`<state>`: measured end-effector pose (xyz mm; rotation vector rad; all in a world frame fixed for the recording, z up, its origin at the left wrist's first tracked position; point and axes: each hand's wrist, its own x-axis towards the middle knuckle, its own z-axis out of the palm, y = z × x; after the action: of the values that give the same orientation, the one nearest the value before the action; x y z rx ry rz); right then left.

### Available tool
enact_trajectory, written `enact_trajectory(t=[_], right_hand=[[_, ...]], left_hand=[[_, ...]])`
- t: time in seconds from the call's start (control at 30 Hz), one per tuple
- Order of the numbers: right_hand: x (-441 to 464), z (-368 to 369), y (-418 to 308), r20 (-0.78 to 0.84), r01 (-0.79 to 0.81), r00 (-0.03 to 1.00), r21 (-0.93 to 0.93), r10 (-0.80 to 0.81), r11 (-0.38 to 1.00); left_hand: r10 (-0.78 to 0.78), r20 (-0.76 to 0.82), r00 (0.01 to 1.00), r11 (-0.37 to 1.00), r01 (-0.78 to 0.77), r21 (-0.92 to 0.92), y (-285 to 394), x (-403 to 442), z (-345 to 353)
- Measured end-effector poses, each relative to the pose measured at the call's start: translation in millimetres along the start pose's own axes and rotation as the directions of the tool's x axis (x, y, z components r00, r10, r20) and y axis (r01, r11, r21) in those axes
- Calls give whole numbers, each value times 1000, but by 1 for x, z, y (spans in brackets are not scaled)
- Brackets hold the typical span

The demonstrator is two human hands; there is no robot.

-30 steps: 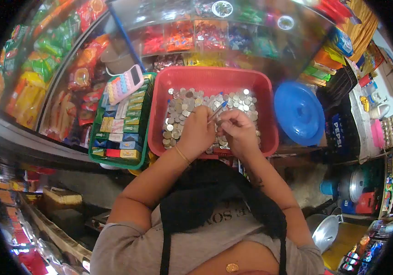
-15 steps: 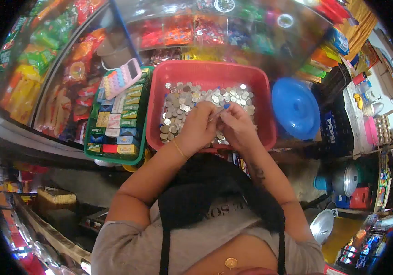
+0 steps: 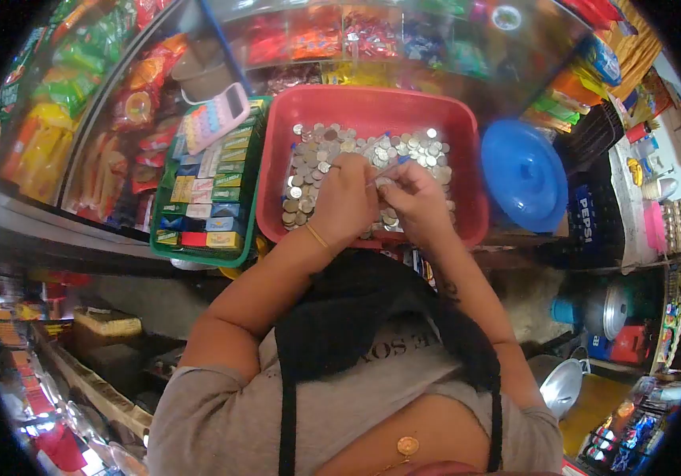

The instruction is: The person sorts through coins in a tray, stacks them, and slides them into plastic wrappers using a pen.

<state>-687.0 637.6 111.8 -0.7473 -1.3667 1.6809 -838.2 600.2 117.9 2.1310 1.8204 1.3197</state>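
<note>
A red plastic basin (image 3: 372, 99) holds many loose silver coins (image 3: 309, 170), with a few small blue bits among them. Over the coins, my left hand (image 3: 346, 194) is closed, its fingers curled toward the other hand; what it grips is hidden. My right hand (image 3: 420, 208) pinches a small, thin, clear-looking piece with a blue end (image 3: 402, 160), directly beside the left fingers. A pale round shape, possibly a coin, shows between the hands. The exact kind of the held piece is too small to tell.
Left of the basin stands a green basket (image 3: 239, 254) of small boxes, a pastel calculator (image 3: 217, 119) on top. A blue lid (image 3: 525, 174) lies at right, near a dark Pepsi crate (image 3: 586, 218). Packaged snacks (image 3: 39, 151) sit behind glass.
The view has shifted slightly, so the basin sits higher and more to the right. Both hands stay together over the coins, with a small shift of the fingers around the piece.
</note>
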Motion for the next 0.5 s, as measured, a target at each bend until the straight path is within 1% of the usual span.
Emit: enact_trajectory(t=[0.1,0.17,0.2,0.27,0.4,0.47,0.5], right_hand=[[0,0,-2,21,-55,998,75,53,996],[0,4,-7,29,-70,997,95,68,993],[1,5,-9,32,-96,995,86,93,992],[2,5,-14,38,-144,989,65,142,987],[2,4,-13,102,-195,979,249,175,949],[2,2,-9,128,-198,978,306,165,931],[2,2,-10,128,-199,977,295,168,934]], left_hand=[[-1,-25,1000,1000,1,23,-1,-1,1],[-15,-82,997,1000,15,5,-4,0,3],[-22,-112,993,1000,22,-4,-6,1,3],[-84,-98,992,996,83,-19,-3,1,0],[-142,-71,987,990,143,5,-2,2,-1],[-111,-109,988,994,110,-18,1,1,-2],[-97,-128,987,995,94,-29,2,1,-3]])
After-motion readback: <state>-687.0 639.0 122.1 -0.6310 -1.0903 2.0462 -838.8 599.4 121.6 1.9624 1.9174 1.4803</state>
